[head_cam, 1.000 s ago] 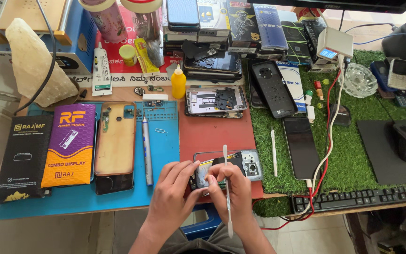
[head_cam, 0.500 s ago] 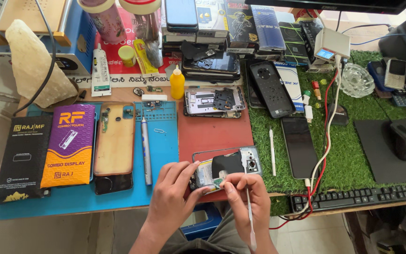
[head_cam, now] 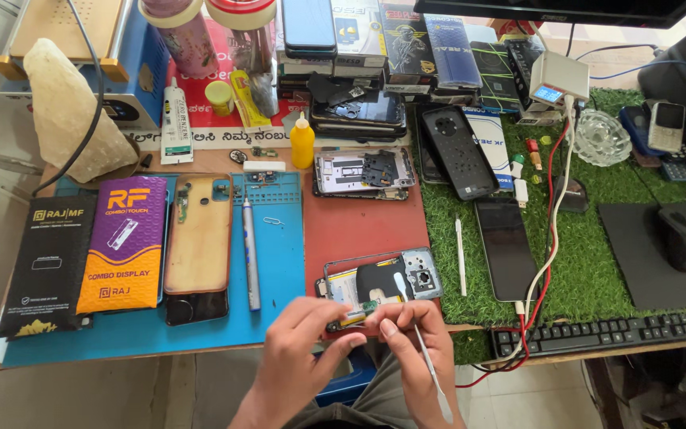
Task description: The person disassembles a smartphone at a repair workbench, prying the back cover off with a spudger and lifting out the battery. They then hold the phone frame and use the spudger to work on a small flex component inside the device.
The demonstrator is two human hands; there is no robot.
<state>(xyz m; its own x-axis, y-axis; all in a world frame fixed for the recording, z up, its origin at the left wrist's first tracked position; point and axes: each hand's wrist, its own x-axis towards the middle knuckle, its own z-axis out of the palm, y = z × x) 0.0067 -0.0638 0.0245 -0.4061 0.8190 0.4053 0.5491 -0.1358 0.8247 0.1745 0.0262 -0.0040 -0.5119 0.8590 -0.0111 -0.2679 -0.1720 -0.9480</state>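
Note:
An opened phone (head_cam: 383, 280) with its inner boards showing lies on the red mat (head_cam: 359, 226) near the front table edge. My left hand (head_cam: 305, 343) pinches its lower left corner, where a small green part sits. My right hand (head_cam: 416, 343) holds a thin white pry tool (head_cam: 426, 357), whose tip rests on the phone's middle while the handle points down toward me. The fingertips of the two hands almost touch over the phone's near edge.
A blue mat (head_cam: 279, 262) carries a grey screwdriver (head_cam: 249, 254), a gold back cover (head_cam: 198, 238) and two flat boxes (head_cam: 121, 242). Another opened phone (head_cam: 363, 171), a yellow bottle (head_cam: 302, 143), a black phone (head_cam: 506, 248), a keyboard (head_cam: 597, 335) and a mouse (head_cam: 683, 238) surround the work spot.
The white tool has swung from standing upright over the phone to slanting down to the right. My hands have drawn closer together at the phone's near edge.

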